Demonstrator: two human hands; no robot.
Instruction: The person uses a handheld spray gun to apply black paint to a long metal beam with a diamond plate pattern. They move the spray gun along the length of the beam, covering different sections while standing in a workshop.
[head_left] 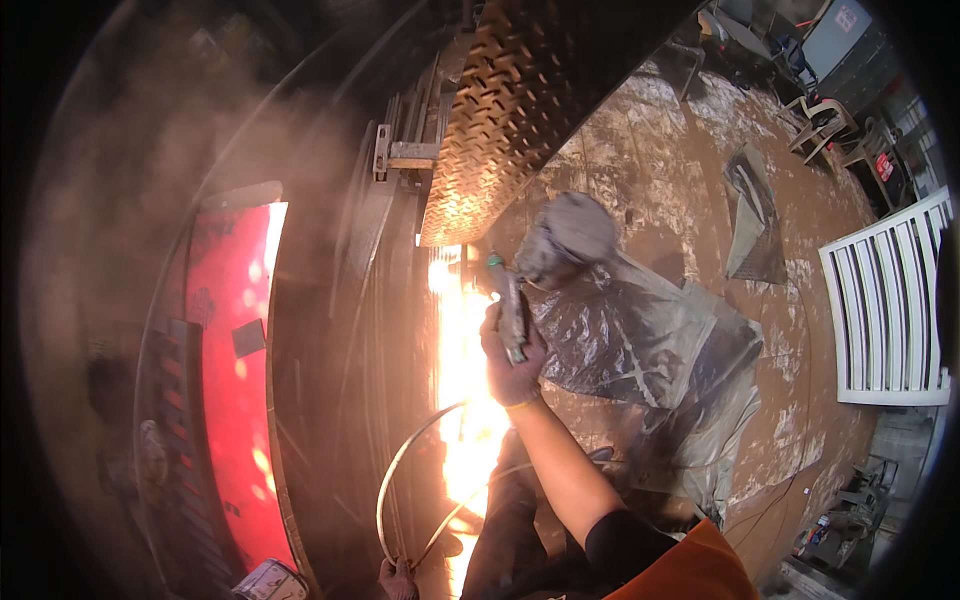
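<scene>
My right hand [512, 365], in a dark glove, reaches forward near the middle of the view. Its fingers are wrapped round a grey, dusty hand tool with a green end [512, 318]; its exact kind is not clear. Just beyond the tool hangs the lower edge of a brown diamond-tread plate [490, 150]. At the bottom edge my left hand [397, 580], also gloved, is closed on a pale hose [381, 490]. This hose curves up in a loop toward my right forearm. Strong glare beside my right hand hides the surface there.
On the right, a crumpled plastic sheet [625, 330] and a grey, rounded, cloth-like bundle [570, 235] lie on the stained brown floor [790, 340]. White slatted furniture [885, 300] and chairs [822, 128] stand farther right. A red panel [228, 340] is at left, amid dusty haze.
</scene>
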